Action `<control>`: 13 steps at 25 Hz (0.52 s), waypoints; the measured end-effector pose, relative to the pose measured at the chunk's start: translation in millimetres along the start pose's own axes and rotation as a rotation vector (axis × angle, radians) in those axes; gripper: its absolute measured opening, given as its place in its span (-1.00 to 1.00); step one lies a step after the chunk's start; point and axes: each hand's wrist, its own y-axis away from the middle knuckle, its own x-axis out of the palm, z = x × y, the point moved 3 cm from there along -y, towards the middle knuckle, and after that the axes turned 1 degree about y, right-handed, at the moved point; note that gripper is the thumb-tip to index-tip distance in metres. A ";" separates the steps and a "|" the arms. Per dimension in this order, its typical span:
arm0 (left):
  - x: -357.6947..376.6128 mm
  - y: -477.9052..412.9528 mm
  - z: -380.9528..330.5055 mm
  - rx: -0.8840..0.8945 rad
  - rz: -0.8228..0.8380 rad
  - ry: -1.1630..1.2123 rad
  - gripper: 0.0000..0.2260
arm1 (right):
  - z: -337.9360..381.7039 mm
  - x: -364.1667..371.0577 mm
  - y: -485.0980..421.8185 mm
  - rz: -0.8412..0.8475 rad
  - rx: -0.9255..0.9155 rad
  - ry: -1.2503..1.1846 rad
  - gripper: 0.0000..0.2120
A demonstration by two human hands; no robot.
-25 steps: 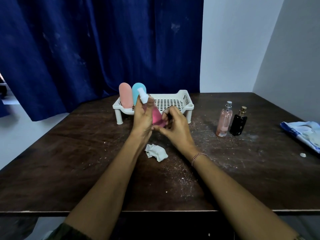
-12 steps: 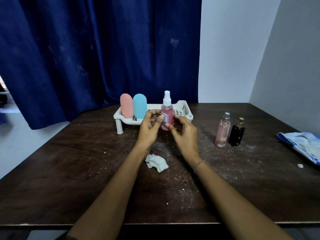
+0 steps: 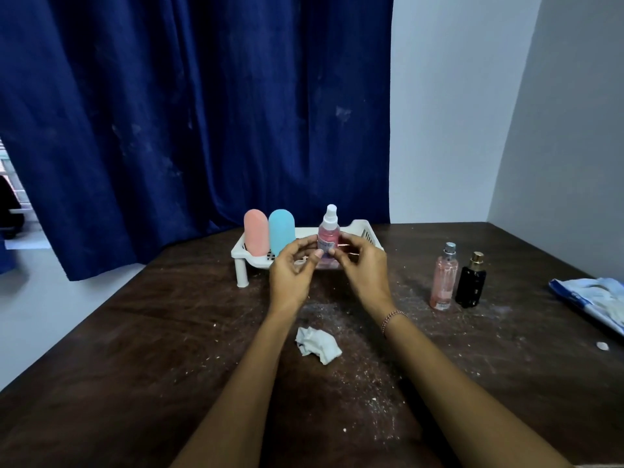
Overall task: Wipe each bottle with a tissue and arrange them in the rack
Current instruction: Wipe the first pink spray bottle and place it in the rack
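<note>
both left fingers (image 3: 316, 254) and right fingers (image 3: 333, 252) pinch a clear pink cylindrical spray bottle (image 3: 327, 232).

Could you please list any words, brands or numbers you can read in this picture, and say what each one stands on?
No text here can be read.
On the pink spray bottle: a pale label, print too blurred to read.
On the black bottle: any marking is too small to read.
On the blue and white packet: no legible print.
</note>
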 end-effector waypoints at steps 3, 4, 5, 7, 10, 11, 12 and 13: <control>-2.6 0.1 0.8 0.011 -0.023 -0.051 -0.72 | -1.9 11.0 -11.7 0.032 -0.016 -0.018 -0.69; -4.6 -1.6 2.9 0.010 -0.036 -0.041 -0.72 | -1.7 14.2 -16.5 0.047 -0.017 -0.019 -0.68; -6.7 -3.5 6.1 0.003 -0.047 -0.022 -0.73 | -0.6 16.6 -20.8 0.066 -0.023 -0.014 -0.68; -8.6 -6.5 10.6 -0.030 -0.051 -0.002 -0.72 | 0.9 21.9 -28.7 0.114 -0.038 0.012 -0.68; -4.9 -5.4 11.8 -0.054 -0.026 -0.056 -0.67 | -1.2 28.4 -37.1 0.125 -0.033 0.004 -0.72; -2.9 -3.9 10.4 -0.043 -0.019 -0.101 -0.65 | -2.9 29.7 -38.4 0.122 -0.029 -0.005 -0.73; -1.1 -3.0 9.0 -0.032 -0.018 -0.146 -0.64 | -4.8 30.6 -38.9 0.122 -0.028 -0.007 -0.74; -0.4 -2.4 8.2 -0.025 -0.019 -0.180 -0.63 | -6.1 31.6 -38.8 0.127 -0.025 0.001 -0.74</control>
